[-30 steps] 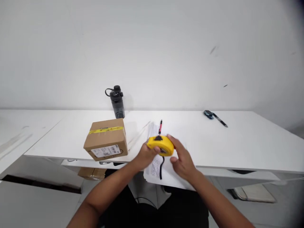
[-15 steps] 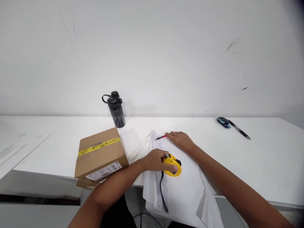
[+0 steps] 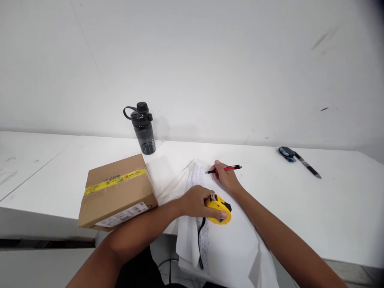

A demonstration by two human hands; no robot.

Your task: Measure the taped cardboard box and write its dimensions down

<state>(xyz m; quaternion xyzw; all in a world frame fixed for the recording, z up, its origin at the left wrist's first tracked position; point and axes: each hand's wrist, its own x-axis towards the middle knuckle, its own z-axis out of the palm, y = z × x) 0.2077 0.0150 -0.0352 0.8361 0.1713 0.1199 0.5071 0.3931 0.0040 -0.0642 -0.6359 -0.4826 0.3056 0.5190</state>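
My left hand (image 3: 196,202) is closed around a yellow tape measure (image 3: 220,209), with its thumb across the near side. The tape measure's black wrist strap (image 3: 200,242) dangles below it. Pinched in my right hand (image 3: 224,176) is a red and black pen (image 3: 231,168), its tip pointing left near a patterned lace strip. Both hands are over a white cloth (image 3: 231,240), which has this lace strip (image 3: 204,240) along its left side and hangs off the table's front edge.
A taped cardboard box (image 3: 117,196) stands at the left, against my left forearm. Behind it a dark water bottle (image 3: 145,130) stands near the wall. On the right of the white table (image 3: 300,208) lie a dark blue object (image 3: 287,153) and a black-and-grey knife-like tool (image 3: 308,165).
My right hand has turned and drawn slightly nearer; the pen, mostly hidden before, now shows along its length in a pinch. The left hand still grips the tape measure. The view has shifted slightly.
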